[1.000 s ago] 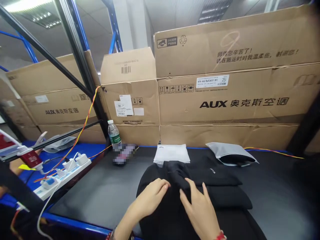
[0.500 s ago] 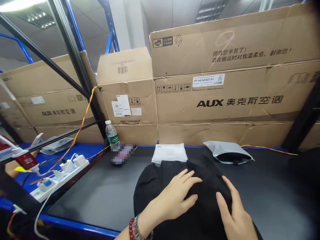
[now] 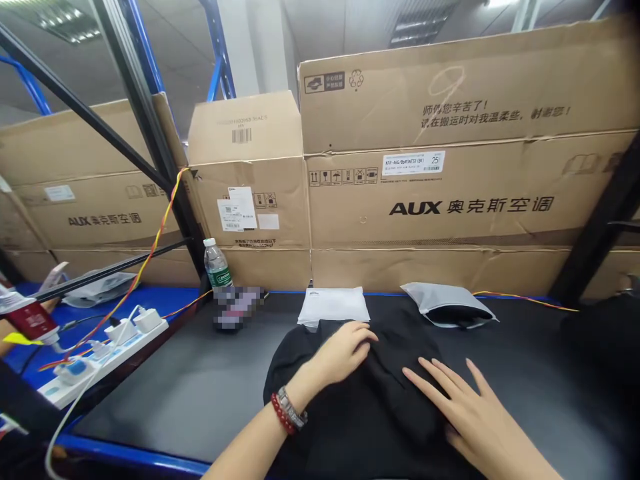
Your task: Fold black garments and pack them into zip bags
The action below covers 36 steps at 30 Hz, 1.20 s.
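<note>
Resting L hand [image 3: 340, 353], fingers curled, R hand [image 3: 475, 413] splayed flat on soft black cloth [image 3: 380, 407].

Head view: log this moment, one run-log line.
left hand on black cloth garment | right hand flat on garment | beyond: white flat packet, grey plastic pouch

1. The left hand [image 3: 340, 353], with a red beaded bracelet, rests on a black garment [image 3: 360, 427].
2. The right hand [image 3: 473, 413] lies flat, fingers spread, on the garment.
3. A white packet [image 3: 333, 305] and grey pouch [image 3: 440, 300] lie beyond on the black desk [image 3: 165, 393].
</note>
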Each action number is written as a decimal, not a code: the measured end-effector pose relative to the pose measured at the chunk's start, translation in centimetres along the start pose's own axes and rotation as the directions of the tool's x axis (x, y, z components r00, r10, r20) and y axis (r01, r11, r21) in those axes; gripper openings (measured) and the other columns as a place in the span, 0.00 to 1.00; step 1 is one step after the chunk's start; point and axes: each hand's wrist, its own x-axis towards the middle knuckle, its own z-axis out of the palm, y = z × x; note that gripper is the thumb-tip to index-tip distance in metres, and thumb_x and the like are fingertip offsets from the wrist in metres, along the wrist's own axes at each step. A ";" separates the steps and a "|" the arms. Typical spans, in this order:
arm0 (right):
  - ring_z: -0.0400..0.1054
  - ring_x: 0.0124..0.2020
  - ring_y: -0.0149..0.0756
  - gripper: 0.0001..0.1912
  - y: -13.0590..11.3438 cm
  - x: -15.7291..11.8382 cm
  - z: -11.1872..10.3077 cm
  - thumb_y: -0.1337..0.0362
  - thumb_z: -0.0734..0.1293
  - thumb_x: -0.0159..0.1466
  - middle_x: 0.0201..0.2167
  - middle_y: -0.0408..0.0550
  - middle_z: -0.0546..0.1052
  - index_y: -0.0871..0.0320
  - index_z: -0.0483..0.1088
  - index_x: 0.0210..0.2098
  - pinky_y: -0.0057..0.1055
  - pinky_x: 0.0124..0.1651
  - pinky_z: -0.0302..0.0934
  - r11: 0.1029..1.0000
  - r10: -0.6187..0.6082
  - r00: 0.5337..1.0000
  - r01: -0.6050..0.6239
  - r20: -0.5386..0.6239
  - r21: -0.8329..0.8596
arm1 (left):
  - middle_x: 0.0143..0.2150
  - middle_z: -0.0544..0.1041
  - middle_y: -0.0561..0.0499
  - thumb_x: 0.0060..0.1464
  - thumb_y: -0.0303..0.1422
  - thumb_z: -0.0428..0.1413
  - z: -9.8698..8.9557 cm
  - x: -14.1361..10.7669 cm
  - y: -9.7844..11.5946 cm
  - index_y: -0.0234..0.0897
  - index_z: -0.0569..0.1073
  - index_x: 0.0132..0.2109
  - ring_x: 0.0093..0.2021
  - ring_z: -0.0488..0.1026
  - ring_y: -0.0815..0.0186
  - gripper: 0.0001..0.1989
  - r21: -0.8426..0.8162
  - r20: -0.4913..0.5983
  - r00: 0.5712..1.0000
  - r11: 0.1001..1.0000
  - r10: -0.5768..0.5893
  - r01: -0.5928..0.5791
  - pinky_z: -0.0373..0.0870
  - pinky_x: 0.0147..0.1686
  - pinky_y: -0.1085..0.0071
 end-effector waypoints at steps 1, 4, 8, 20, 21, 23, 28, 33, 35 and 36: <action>0.68 0.50 0.49 0.47 0.1 0.4 0.2 0.77 0.55 0.44 0.51 0.51 0.72 0.47 0.49 0.63 0.61 0.51 0.54 1.000 -0.029 1.000 0.029 -0.005 -0.012 | 0.58 0.67 0.46 0.59 0.24 0.44 -0.3 0.0 -1.1 0.38 0.70 0.50 0.61 0.58 0.63 0.16 0.096 -0.043 0.998 0.994 -0.053 0.057 0.54 0.61 0.66; 0.71 0.42 0.45 0.43 0.3 1.5 0.5 0.79 0.56 0.44 0.42 0.52 0.76 0.53 0.56 0.60 0.57 0.55 0.53 0.996 -0.083 0.996 0.084 0.012 -0.016 | 0.62 0.61 0.45 0.55 0.20 0.45 -1.4 -0.3 -4.7 0.37 0.67 0.54 0.65 0.50 0.58 0.21 0.302 -0.080 0.972 0.924 -0.221 0.235 0.50 0.62 0.60; 0.71 0.34 0.38 0.39 1.3 3.3 0.6 0.77 0.57 0.45 0.34 0.44 0.76 0.52 0.62 0.56 0.51 0.57 0.54 0.985 -0.007 0.994 -0.012 0.112 0.170 | 0.57 0.69 0.46 0.59 0.31 0.49 -2.6 -0.6 -8.0 0.38 0.64 0.56 0.60 0.61 0.59 0.17 0.338 -0.075 0.923 0.861 -0.378 0.380 0.58 0.57 0.64; 0.63 0.55 0.51 0.16 2.0 7.3 -1.0 0.72 0.61 0.47 0.50 0.54 0.73 0.55 0.74 0.34 0.59 0.59 0.45 0.962 0.096 0.929 -0.180 0.358 0.207 | 0.41 0.78 0.51 0.55 0.37 0.55 -3.4 1.3 -10.1 0.41 0.75 0.40 0.42 0.75 0.63 0.08 0.325 -0.007 0.865 0.817 -0.502 0.477 0.66 0.40 0.74; 0.59 0.58 0.53 0.16 1.5 7.5 -1.0 0.73 0.62 0.45 0.53 0.58 0.70 0.57 0.73 0.32 0.58 0.60 0.44 0.973 0.066 0.936 -0.137 0.346 0.184 | 0.39 0.78 0.50 0.56 0.37 0.54 -3.5 1.5 -10.1 0.40 0.75 0.38 0.41 0.75 0.63 0.07 0.330 -0.016 0.858 0.807 -0.514 0.489 0.66 0.39 0.74; 0.55 0.60 0.54 0.18 0.8 7.8 -0.8 0.75 0.62 0.43 0.56 0.60 0.67 0.60 0.73 0.33 0.55 0.60 0.47 0.973 0.022 0.933 -0.102 0.360 0.207 | 0.37 0.78 0.48 0.57 0.35 0.53 -3.7 1.9 -9.9 0.38 0.75 0.36 0.40 0.75 0.61 0.08 0.344 -0.054 0.845 0.785 -0.532 0.516 0.67 0.38 0.72; 0.67 0.52 0.44 0.19 2.2 7.7 -0.3 0.72 0.58 0.50 0.45 0.50 0.76 0.55 0.70 0.39 0.42 0.52 0.60 0.838 0.090 0.916 -0.281 0.390 0.467 | 0.38 0.77 0.43 0.62 0.34 0.45 -5.4 2.5 -7.7 0.35 0.72 0.40 0.42 0.74 0.57 0.12 0.380 -0.206 0.835 0.745 -0.510 0.548 0.66 0.40 0.68; 0.72 0.40 0.43 0.09 4.4 5.9 1.2 0.62 0.61 0.53 0.33 0.46 0.78 0.54 0.69 0.32 0.36 0.44 0.65 0.397 0.453 0.813 -0.551 0.365 0.734 | 0.42 0.73 0.44 0.65 0.33 0.35 -7.9 2.0 -3.9 0.30 0.68 0.45 0.46 0.71 0.59 0.19 0.402 -0.257 0.880 0.783 -0.400 0.474 0.64 0.44 0.67; 0.71 0.43 0.47 0.11 4.7 5.0 2.3 0.57 0.63 0.52 0.33 0.48 0.78 0.55 0.69 0.31 0.40 0.46 0.65 0.179 0.664 0.656 -0.606 0.360 0.775 | 0.42 0.72 0.44 0.64 0.33 0.37 -8.1 1.4 -2.4 0.31 0.69 0.43 0.47 0.70 0.59 0.17 0.402 -0.201 0.918 0.826 -0.342 0.395 0.64 0.45 0.67; 0.71 0.44 0.48 0.13 4.8 4.7 2.8 0.55 0.64 0.51 0.34 0.50 0.78 0.56 0.69 0.32 0.42 0.47 0.65 0.085 0.743 0.567 -0.606 0.355 0.791 | 0.42 0.73 0.45 0.63 0.33 0.40 -8.0 1.0 -1.9 0.32 0.69 0.41 0.46 0.70 0.59 0.15 0.395 -0.156 0.938 0.851 -0.310 0.347 0.64 0.45 0.67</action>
